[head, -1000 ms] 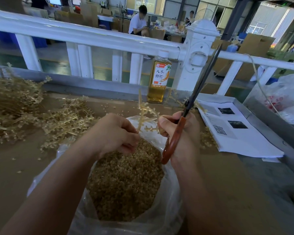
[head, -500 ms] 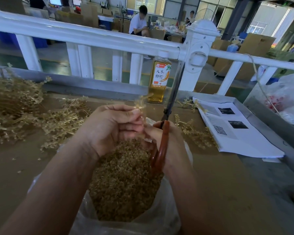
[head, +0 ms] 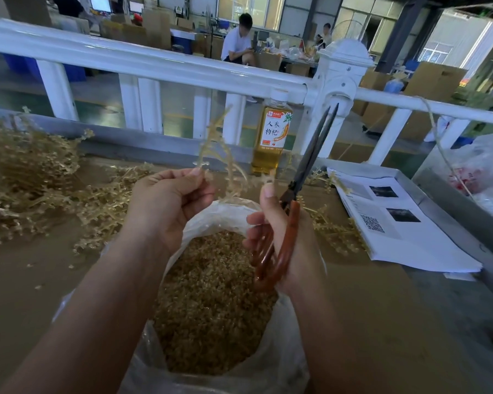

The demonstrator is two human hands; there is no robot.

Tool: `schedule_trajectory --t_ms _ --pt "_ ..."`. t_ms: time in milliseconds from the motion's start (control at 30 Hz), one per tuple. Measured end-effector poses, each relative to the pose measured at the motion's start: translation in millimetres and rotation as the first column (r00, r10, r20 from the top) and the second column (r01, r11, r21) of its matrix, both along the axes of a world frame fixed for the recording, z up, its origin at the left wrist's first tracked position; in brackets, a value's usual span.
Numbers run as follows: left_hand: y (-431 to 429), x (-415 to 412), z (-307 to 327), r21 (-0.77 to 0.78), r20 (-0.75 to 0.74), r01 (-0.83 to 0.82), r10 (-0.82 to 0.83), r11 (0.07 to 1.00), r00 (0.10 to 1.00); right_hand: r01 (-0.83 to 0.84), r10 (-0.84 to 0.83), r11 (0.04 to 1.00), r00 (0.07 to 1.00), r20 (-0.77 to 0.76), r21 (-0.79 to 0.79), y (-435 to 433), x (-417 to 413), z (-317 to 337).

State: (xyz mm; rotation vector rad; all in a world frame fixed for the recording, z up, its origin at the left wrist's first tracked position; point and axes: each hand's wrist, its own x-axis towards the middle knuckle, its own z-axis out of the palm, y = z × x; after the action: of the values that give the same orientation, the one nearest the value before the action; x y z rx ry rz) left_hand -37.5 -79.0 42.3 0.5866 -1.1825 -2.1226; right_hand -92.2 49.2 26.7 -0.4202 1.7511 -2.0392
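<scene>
Low centre: plastic bag (head: 211, 211), mouth open, full of gold bits (head: 211, 302). Above it, mid-frame, my L hand (head: 165, 203) pinches a gold sprig (head: 214, 146) w/ thumb + fingertips, sprig sticking up. R hand (head: 285, 237) just right of it, gripping the scissors (head: 295, 186) by the orange handles, blades up, tips slightly apart. Behind: bottle (head: 272, 137) by the railing (head: 154, 61); sprig pile (head: 26, 177) left; papers (head: 404, 231) right.

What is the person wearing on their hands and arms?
Nothing at all. The left hand and right hand are bare, without gloves or rings. Both forearms are bare too, with no sleeves, watch or bracelet showing. The fingernails look short and unpainted.
</scene>
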Motion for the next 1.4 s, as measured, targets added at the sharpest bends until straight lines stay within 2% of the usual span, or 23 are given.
schedule_trajectory --t_ms 100,233,433,567,667,933,1167,1400 --pt "-2.5 -0.2 0.4 0.067 -0.015 -0.011 0.012 0.998 1.0 -0.163 0.167 0.984 0.984 -0.054 0.077 7.5 3.2 4.2" --pt "-4.5 -0.2 0.7 0.121 -0.016 -0.009 0.011 0.993 1.0 -0.321 0.405 0.88 0.892 -0.2 0.351 11.8 8.9 10.4" --pt "-10.8 -1.1 -1.7 0.079 -0.054 -0.043 0.047 0.996 0.997 -0.398 0.555 0.735 0.818 -0.15 0.549 8.7 10.7 9.2" --pt "-12.2 -1.4 -2.2 0.04 -0.085 -0.101 0.104 0.994 0.991 -0.419 0.595 0.663 0.798 -0.097 0.62 7.8 10.2 10.4" --pt "-11.2 -1.1 -2.3 0.001 -0.077 -0.107 0.107 0.994 0.991 -0.43 0.613 0.636 0.786 -0.08 0.641 7.2 11.6 10.9" --pt "0.5 -1.4 -2.1 -0.15 -0.033 -0.062 0.057 0.987 0.998 -0.4 0.567 0.665 0.82 -0.076 0.631 6.8 11.4 12.5" --pt "7.5 -1.3 -1.3 -0.179 -0.026 -0.017 0.013 0.984 1.0 -0.407 0.539 0.71 0.839 -0.071 0.575 7.9 11.8 14.6" --pt "4.1 1.7 0.5 -0.172 -0.027 0.0 -0.004 0.985 1.0 -0.39 0.568 0.695 0.813 -0.128 0.604 6.5 14.1 18.6"
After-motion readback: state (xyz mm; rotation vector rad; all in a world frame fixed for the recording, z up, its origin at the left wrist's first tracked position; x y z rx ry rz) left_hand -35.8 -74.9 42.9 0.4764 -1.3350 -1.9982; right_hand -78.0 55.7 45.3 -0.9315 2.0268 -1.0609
